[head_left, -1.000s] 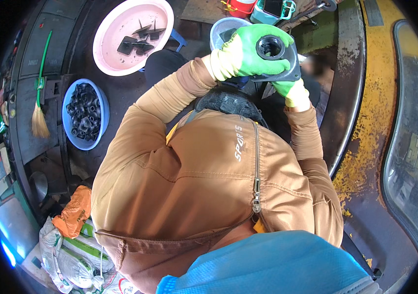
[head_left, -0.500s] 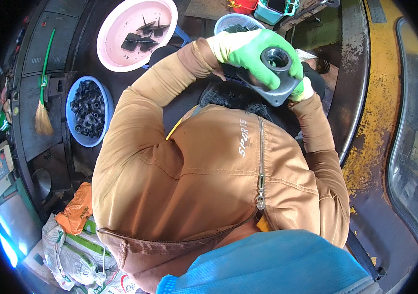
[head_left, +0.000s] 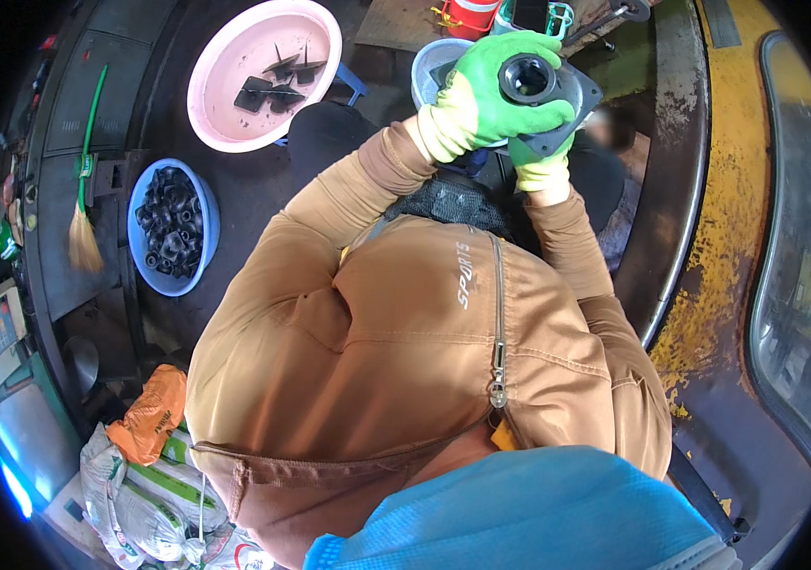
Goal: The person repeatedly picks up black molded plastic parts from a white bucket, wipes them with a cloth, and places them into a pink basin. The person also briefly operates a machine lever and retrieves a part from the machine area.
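Note:
Both my hands wear green gloves with pale yellow cuffs. They are closed on one black flanged rubber part [head_left: 578, 92], held up in front of my chest. It has a round, raised collar with a hole through it and a flat flange with cornered edges. My left hand [head_left: 489, 87] wraps its fingers around the collar from the left and over the top. Below the flange, my right hand [head_left: 540, 163] grips from underneath, its fingers partly hidden by the part. Just behind my left hand stands a light blue basin [head_left: 424, 71], mostly covered by it.
A pink basin [head_left: 210, 95] with several dark flat pieces stands at the far left. Nearer, a blue basin [head_left: 209, 228] holds many black rubber parts. A red bucket [head_left: 471, 17] stands at the back. On the right runs a rusty yellow panel [head_left: 724, 237]; a broom [head_left: 85, 204] hangs left.
Both hands have shifted slightly left and upward with the rubber part. The part has turned, so its collar faces me more directly. My right hand has moved left beneath the flange.

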`<move>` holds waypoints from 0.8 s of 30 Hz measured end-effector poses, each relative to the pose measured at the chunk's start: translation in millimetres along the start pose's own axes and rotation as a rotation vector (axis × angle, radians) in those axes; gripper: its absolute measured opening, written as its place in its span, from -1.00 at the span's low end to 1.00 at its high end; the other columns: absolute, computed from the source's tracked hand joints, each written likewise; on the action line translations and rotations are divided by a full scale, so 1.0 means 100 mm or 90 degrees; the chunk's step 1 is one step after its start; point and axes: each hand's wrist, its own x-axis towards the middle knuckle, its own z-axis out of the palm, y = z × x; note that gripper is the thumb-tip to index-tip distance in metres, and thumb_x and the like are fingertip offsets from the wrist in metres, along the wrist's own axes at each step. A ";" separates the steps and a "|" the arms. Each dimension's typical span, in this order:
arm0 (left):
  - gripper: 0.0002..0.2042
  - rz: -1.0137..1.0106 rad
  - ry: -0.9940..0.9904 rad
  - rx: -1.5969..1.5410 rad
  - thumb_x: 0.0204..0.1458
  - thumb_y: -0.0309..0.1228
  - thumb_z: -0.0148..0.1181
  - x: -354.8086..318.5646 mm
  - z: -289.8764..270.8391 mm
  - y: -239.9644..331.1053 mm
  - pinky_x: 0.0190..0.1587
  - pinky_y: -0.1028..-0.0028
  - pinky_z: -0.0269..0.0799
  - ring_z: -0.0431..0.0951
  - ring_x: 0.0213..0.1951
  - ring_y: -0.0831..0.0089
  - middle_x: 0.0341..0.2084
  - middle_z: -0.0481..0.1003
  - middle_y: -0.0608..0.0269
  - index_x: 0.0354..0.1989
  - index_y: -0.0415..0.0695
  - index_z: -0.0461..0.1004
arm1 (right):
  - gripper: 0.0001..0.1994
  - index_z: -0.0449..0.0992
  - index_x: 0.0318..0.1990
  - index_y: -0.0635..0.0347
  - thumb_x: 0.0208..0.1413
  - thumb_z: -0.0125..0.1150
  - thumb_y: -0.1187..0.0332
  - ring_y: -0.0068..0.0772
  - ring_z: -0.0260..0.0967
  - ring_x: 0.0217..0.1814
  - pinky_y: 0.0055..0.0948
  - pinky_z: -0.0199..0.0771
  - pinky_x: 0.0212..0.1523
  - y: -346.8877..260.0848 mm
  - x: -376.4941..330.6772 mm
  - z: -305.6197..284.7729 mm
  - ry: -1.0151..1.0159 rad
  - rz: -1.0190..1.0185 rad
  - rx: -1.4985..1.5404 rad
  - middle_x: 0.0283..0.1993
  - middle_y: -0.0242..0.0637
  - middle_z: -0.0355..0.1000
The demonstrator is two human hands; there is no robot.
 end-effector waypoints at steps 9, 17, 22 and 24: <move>-0.55 0.100 -0.026 0.050 -0.30 -0.37 0.50 0.01 -0.04 0.05 0.18 0.23 0.34 0.49 0.06 0.16 -0.05 0.53 0.08 -0.16 -0.17 0.51 | -0.68 0.44 0.00 0.17 0.08 0.21 0.33 -0.30 0.46 -0.04 -0.38 0.45 -0.12 -0.20 0.03 -0.04 -0.063 0.038 0.071 -0.08 -0.26 0.47; -0.55 0.040 -0.173 -0.045 -0.29 -0.42 0.44 0.03 -0.19 0.15 0.17 0.18 0.33 0.45 0.10 0.14 -0.05 0.53 0.03 -0.14 -0.19 0.50 | -0.50 0.47 -0.03 0.24 -0.20 0.46 0.32 -0.33 0.45 -0.05 -0.41 0.47 -0.04 -0.32 0.11 -0.34 -0.277 -0.041 -0.081 -0.07 -0.23 0.48; -0.57 0.100 -0.324 -0.094 -0.27 -0.37 0.41 0.15 -0.29 0.17 0.16 0.14 0.33 0.45 0.09 0.10 -0.05 0.53 0.02 -0.15 -0.19 0.50 | -0.33 0.33 0.19 0.19 -0.12 0.48 0.27 -0.31 0.35 0.18 -0.35 0.38 0.16 -0.33 0.03 -0.44 -0.423 0.099 0.056 0.14 -0.22 0.39; -0.57 0.084 -0.388 -0.138 -0.27 -0.36 0.41 0.19 -0.32 0.18 0.16 0.14 0.33 0.45 0.10 0.09 -0.05 0.53 0.01 -0.15 -0.18 0.50 | -0.36 0.32 0.21 0.17 -0.06 0.42 0.26 -0.30 0.33 0.20 -0.35 0.35 0.20 -0.31 0.00 -0.50 -0.479 0.121 0.033 0.18 -0.22 0.37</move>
